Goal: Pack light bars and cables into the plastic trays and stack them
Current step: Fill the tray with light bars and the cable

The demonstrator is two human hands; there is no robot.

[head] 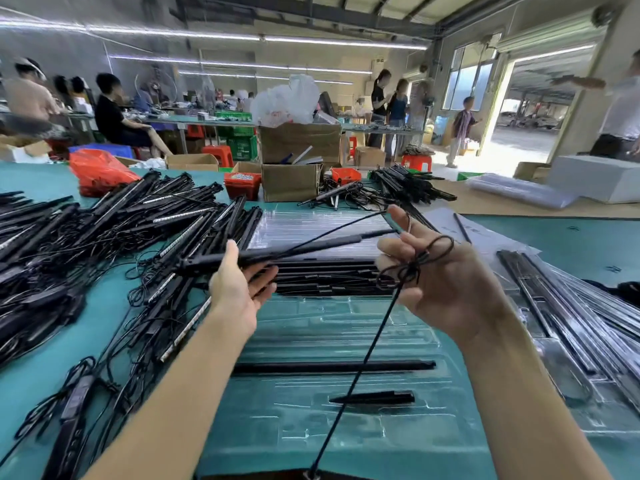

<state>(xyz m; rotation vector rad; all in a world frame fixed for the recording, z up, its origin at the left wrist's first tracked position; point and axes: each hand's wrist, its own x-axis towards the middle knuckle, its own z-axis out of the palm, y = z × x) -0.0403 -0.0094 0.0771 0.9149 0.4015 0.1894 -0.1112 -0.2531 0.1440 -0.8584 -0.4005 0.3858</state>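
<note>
The left hand [239,289] gripped a light bar [277,256] while the right hand [440,282], fingers loosely curled, wound its cable [415,265]; seating both in the clear tray [346,427] at the worktop's near edge looked next.

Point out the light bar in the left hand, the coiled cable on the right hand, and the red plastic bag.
light bar [304,249]: head view, middle of its black body.
coiled cable [420,261]: head view, the bunched loops.
red plastic bag [98,171]: head view, its centre.
</note>
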